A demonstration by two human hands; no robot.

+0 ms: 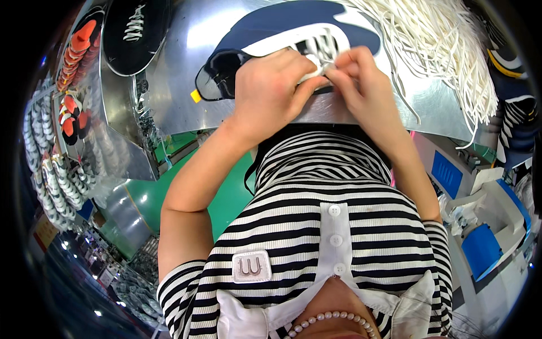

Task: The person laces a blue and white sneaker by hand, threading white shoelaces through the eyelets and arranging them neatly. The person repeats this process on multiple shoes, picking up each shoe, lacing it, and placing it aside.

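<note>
A flat navy shoe upper (271, 25) with a white eyelet strip (276, 39) lies on the metal table in front of me. White lacing (324, 46) crosses between the eyelets near one end of the strip. My left hand (274, 85) is closed on the upper at the near side of the strip, thumb and fingers meeting at the laced part. Close beside it, my right hand (364, 82) pinches a white shoelace at the near row of eyelets. The fingertips are slightly blurred, and my left hand covers part of the upper.
Loose white shoelaces (440, 51) spread over the table's (175, 107) right side, some hanging off its edge. A black laced shoe piece (132, 34) lies at the far left. Stacked orange pieces (79, 48) sit beyond it. Blue-and-grey bins (483, 248) stand at the right.
</note>
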